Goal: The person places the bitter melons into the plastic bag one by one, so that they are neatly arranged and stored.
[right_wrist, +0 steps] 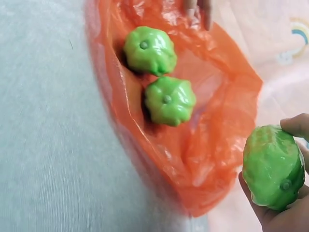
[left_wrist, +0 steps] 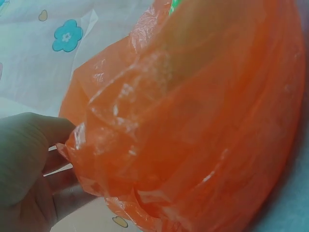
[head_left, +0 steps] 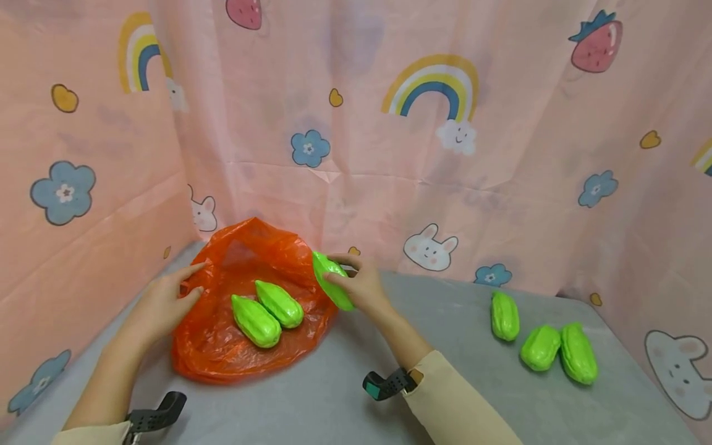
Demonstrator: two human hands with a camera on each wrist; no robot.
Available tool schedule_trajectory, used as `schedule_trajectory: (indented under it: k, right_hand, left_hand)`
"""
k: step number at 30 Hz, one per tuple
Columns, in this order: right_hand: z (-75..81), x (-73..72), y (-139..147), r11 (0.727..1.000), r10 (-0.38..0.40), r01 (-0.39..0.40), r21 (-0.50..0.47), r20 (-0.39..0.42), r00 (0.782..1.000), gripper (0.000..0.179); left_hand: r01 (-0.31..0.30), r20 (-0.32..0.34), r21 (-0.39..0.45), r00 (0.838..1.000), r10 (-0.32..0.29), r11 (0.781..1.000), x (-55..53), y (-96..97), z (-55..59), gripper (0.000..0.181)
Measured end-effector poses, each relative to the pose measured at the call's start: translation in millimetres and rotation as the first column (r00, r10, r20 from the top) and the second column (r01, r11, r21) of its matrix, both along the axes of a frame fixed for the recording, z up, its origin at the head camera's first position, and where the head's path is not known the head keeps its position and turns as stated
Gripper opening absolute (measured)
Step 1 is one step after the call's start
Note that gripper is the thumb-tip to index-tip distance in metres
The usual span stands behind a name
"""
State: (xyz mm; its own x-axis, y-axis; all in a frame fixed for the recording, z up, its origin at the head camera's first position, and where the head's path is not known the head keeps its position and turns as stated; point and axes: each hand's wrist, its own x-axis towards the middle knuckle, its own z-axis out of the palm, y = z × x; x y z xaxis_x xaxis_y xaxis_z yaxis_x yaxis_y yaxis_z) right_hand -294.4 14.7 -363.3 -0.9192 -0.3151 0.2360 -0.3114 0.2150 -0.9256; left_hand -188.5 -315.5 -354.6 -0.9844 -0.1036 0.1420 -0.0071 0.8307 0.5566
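An orange plastic bag (head_left: 222, 364) lies on the grey table with its mouth wide. Inside it, side by side, are two glossy green ribbed vegetables, a nearer one (head_left: 256, 321) and a farther one (head_left: 280, 304), each pointed at one end. My left hand (head_left: 161, 303) pinches the bag's left rim between thumb and fingers, as the left wrist view shows with the hand (left_wrist: 34, 164) at the crumpled edge. My right hand (head_left: 358, 284) grips a third green ribbed vegetable (right_wrist: 270, 164) at the bag's right rim, above the table.
Three more green ribbed vegetables stand apart at the table's right: one upright (head_left: 505, 316), one shorter (head_left: 541, 348) and one at the far right (head_left: 579, 353). A pink patterned curtain (head_left: 356, 204) rises behind and along both sides of the grey table (head_left: 311, 408).
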Motion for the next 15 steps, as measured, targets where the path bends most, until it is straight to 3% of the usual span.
schedule_trajectory:
  k: [7, 15]
  right_hand:
    - [-3.0, -7.0, -19, 0.998, 0.024, -0.022, 0.06, -0.033, 0.999, 0.038]
    - [-17.7, -12.0, -37, 0.995, 0.044, -0.036, 0.09, -0.09, 0.995, 0.035]
  left_hand:
    - [0.006, -0.032, -0.026, 0.999, -0.007, 1.0, -1.5, -1.1, 0.5, 0.055]
    - [0.003, -0.007, -0.014, 1.0, -0.003, 1.0, 0.9, 2.4, 3.9, 0.056]
